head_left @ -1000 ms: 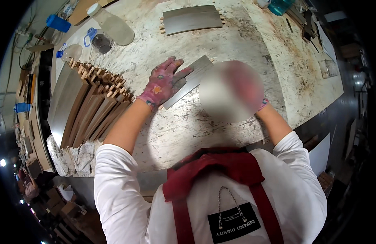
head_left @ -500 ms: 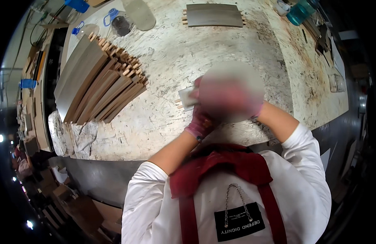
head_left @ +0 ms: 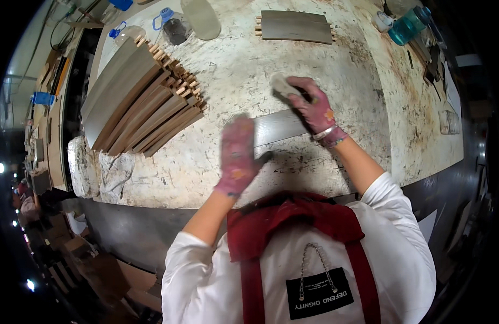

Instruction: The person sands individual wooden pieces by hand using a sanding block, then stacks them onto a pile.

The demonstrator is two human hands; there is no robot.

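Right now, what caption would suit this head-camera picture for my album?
Gloved left hand steadies a grey strip on the workbench; right hand holds a pale pad.

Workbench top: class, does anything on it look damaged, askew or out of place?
Yes: the workbench top is scratched, stained and patchy all over. The stack of grey slats lies fanned and slanted rather than squared up. Nothing looks spilled.

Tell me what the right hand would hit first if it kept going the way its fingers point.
The right hand points up-left across the table, holding a pale pad. Beyond it lies bare tabletop; probably the clear bottle near the far edge comes first, though depth is uncertain.
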